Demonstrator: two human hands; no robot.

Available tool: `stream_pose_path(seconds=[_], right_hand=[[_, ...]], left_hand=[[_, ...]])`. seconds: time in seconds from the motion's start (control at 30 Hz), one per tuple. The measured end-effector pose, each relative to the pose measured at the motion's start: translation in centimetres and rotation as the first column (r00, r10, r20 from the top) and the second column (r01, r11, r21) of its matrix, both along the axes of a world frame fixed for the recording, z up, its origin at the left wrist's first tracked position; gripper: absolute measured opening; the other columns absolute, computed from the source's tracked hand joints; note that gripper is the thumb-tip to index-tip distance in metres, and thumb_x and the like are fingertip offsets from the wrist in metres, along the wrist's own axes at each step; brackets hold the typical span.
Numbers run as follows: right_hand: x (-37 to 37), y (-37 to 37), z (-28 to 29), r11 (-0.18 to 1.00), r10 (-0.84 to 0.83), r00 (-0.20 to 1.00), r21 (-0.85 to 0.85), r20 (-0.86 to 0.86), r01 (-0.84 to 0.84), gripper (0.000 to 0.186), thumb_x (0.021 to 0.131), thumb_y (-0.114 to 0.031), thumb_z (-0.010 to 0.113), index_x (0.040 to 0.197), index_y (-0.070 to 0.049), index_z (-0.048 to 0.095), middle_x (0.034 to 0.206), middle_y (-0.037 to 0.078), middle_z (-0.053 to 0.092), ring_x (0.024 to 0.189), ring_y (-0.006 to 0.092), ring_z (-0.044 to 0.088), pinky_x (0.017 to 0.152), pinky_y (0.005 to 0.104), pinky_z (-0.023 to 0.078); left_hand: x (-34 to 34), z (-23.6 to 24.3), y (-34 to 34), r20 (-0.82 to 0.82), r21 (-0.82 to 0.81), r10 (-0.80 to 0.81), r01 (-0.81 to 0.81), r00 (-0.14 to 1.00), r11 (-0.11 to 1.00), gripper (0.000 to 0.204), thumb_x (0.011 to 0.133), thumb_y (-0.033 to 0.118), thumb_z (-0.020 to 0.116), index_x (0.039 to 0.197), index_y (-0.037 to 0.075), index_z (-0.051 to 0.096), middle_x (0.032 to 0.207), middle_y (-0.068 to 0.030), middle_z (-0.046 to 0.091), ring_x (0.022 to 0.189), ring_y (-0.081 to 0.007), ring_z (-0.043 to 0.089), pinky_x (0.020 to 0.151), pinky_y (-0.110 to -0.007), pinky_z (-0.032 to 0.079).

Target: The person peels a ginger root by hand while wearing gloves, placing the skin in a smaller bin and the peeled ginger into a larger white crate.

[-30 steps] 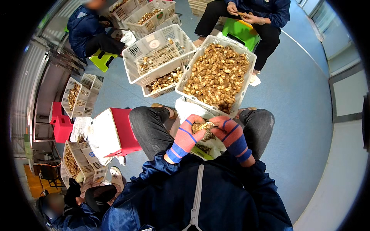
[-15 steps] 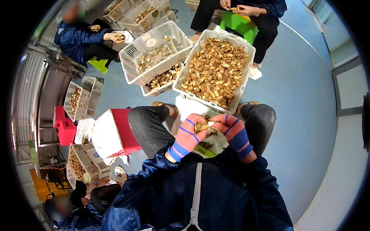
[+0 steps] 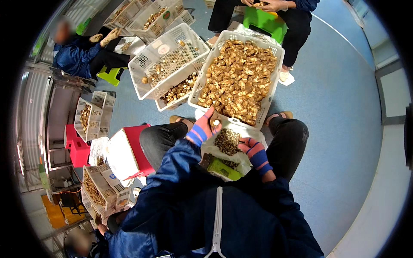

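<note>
My left hand [image 3: 204, 128], in a pink and blue striped glove, is closed round a brown mushroom [image 3: 215, 123] whose pale end shows. It is raised beside the near left corner of a white crate [image 3: 194, 97] heaped with brown mushrooms [image 3: 241, 79]. My right hand [image 3: 256, 154], in a matching glove, has its fingers pinched together; what they hold, if anything, is too small to make out. Below and between my hands, small dark scraps [image 3: 228, 142] lie on white plastic sheeting [image 3: 244, 160]. A green object [image 3: 226, 170] sits at the near edge of the sheeting.
A perforated white crate [image 3: 144, 81] holding a few mushrooms rests on another crate to the left. Beside my left knee stands a red and white box [image 3: 140, 148]. Co-workers sit at far left, ahead and near left. Stacked crates [image 3: 98, 187] stand on the left.
My hands were together at a mushroom over my lap; they have parted. The left moved up toward the crate with a mushroom in it, the right slightly down, uncovering the scraps.
</note>
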State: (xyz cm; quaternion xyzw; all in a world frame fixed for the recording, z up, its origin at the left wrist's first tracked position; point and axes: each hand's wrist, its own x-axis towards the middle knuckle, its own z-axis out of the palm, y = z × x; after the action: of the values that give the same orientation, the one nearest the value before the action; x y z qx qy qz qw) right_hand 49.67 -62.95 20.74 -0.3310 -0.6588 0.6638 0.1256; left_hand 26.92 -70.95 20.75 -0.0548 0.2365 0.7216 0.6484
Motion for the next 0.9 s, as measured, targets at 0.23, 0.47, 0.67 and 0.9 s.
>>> stream_pose_path(seconds=[0.23,0.47,0.67,0.9], right_hand=[[-1.5,0.2,0.0,0.857,-0.037,0.995,0.515,0.089,-0.014,0.03,0.07,-0.027,0.068,0.089,-0.004,0.06,0.078,0.016,0.06,0.073,0.0289,0.059,0.063,0.035,0.046],[-0.4,1.2,0.0,0.919,-0.062,0.983,0.395,0.176,-0.013,0.035,0.071,-0.034,0.064,0.087,-0.004,0.06,0.076,0.015,0.06,0.073,0.0291,0.058,0.063,0.0347,0.045],[-0.1,1.2,1.3,0.811,-0.244,0.968,0.558,0.048,0.177,0.027,0.07,-0.024,0.068,0.085,-0.004,0.059,0.069,0.014,0.058,0.062,0.0281,0.058,0.054,0.0344,0.045],[-1.1,0.7,6.5,0.926,-0.207,0.938,0.254,-0.279,0.28,0.017,0.074,-0.009,0.066,0.085,-0.001,0.057,0.073,0.007,0.057,0.064,0.0157,0.055,0.058,0.0278,0.045]], left_hand=[[-1.8,-5.5,12.0,-0.623,-0.71,-0.733,-0.195,-0.273,0.677,0.066,0.061,0.039,0.071,0.109,0.0,0.05,0.1,-0.0179,0.059,0.088,-0.0275,0.059,0.075,-0.033,0.047],[5.0,-1.8,15.9,-0.266,-0.779,-0.884,-0.454,-0.385,0.432,0.073,0.064,0.046,0.068,0.116,0.003,0.041,0.118,-0.0108,0.045,0.101,-0.0249,0.054,0.079,-0.035,0.047],[-1.9,-2.6,9.7,-0.839,-0.538,-0.531,0.036,-0.12,0.842,0.043,0.072,0.03,0.058,0.105,0.002,0.054,0.101,-0.0152,0.058,0.084,-0.0225,0.059,0.071,-0.031,0.048],[2.8,5.1,-2.6,-0.305,0.044,-0.278,0.305,0.911,0.951,0.062,0.078,0.037,0.055,0.128,0.007,0.035,0.103,-0.009,0.054,0.077,-0.0119,0.054,0.053,-0.017,0.042]])
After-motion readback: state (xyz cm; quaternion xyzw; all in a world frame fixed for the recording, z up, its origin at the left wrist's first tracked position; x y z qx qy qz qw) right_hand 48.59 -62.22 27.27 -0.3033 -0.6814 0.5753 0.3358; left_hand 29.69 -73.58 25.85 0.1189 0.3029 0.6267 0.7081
